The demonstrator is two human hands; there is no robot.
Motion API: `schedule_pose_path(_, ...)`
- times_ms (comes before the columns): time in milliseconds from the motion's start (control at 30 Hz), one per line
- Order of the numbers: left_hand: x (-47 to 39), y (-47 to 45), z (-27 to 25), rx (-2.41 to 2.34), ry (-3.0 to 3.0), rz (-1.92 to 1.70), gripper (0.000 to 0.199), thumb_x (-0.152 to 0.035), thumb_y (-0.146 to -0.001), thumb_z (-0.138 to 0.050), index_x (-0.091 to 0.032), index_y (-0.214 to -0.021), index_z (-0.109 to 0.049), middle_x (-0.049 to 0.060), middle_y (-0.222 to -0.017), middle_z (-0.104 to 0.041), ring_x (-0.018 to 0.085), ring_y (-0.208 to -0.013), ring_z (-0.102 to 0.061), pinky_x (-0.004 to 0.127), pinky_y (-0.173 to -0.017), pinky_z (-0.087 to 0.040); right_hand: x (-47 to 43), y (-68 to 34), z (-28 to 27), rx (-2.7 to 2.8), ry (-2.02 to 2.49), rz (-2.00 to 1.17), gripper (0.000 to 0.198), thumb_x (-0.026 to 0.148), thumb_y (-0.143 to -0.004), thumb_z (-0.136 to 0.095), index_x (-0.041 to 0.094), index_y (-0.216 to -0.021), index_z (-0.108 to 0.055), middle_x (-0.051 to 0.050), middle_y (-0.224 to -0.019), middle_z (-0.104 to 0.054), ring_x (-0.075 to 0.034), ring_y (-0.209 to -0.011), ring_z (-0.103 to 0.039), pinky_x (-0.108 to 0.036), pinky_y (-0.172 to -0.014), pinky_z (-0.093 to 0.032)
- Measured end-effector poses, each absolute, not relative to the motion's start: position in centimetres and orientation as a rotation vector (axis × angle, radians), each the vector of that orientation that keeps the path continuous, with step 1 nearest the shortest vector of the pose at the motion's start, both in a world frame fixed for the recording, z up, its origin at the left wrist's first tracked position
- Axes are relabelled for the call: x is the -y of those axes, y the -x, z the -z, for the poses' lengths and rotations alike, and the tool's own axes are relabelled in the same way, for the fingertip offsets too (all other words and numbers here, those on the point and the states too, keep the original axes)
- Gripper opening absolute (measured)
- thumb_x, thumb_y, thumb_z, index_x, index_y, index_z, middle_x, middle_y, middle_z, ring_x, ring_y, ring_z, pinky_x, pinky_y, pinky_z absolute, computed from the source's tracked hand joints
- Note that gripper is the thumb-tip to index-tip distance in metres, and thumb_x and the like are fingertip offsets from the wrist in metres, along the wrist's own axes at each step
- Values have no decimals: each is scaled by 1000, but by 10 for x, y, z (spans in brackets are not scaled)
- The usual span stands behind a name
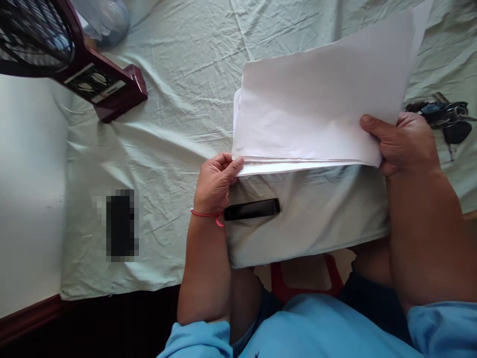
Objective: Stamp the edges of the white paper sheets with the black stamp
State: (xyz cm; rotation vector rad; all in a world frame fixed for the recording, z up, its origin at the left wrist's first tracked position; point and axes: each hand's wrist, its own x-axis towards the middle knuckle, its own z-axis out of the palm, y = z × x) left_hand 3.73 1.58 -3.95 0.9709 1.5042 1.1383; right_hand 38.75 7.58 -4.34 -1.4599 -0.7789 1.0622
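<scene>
Both hands hold a small stack of white paper sheets (313, 104) above the cloth-covered table. My left hand (218, 181) pinches the stack's near left corner between thumb and fingers. At the right end, my right hand (406, 141) grips the sheets, its thumb on top and its fingers partly hidden underneath. The sheets are slightly apart along the near edge, and the far right corner rises. The upper faces look blank. Just below the stack, a black oblong case-like object (252, 209) lies close to my left wrist.
A dark red fan (119, 94) stands at the far left, with a clear plastic bag (106, 22) behind it. A bunch of keys (447, 117) lies beyond my right hand. At left is a blurred-out dark rectangle (121, 226) on the pale green tablecloth (167, 124).
</scene>
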Motion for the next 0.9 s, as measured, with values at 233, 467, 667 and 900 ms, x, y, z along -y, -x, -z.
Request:
schedule_pose_path(233,-17,-35,46,-1514,-955,-1181,71,-79,-78,-105,-25,-73,-58,-5,-67,-43,11,-57,-33,29,-49,-26,-78,-388,47,802,1409,-1094,45,36,-60,-113,20,-93,-88,-8,-113,-90,-31,-120,-86,-48,-107,-74)
schedule_pose_path(467,-18,-37,52,-1478,-933,-1258,61,-73,-79,-104,-26,-88,-66,-2,-77,-60,18,-72,-59,30,-65,-51,-75,-385,41,775,1390,-1126,48,35,-50,-115,22,-89,-91,-4,-110,-92,-28,-112,-85,-42,-103,-74)
schedule_pose_path(667,-15,-32,51,-1532,-930,-1298,65,-71,-84,-106,-25,-80,-61,-4,-72,-57,14,-65,-53,28,-61,-49,-72,-384,39,832,1405,-1151,48,41,-55,-118,21,-88,-89,-6,-107,-90,-29,-113,-86,-44,-105,-75)
schedule_pose_path(900,-17,-36,57,-1322,-834,-1407,61,-71,-82,-111,-23,-87,-75,-1,-76,-70,19,-74,-72,28,-68,-62,-82,-397,58,884,1348,-1127,72,60,-42,-123,21,-94,-91,-6,-114,-92,-30,-109,-88,-55,-112,-75)
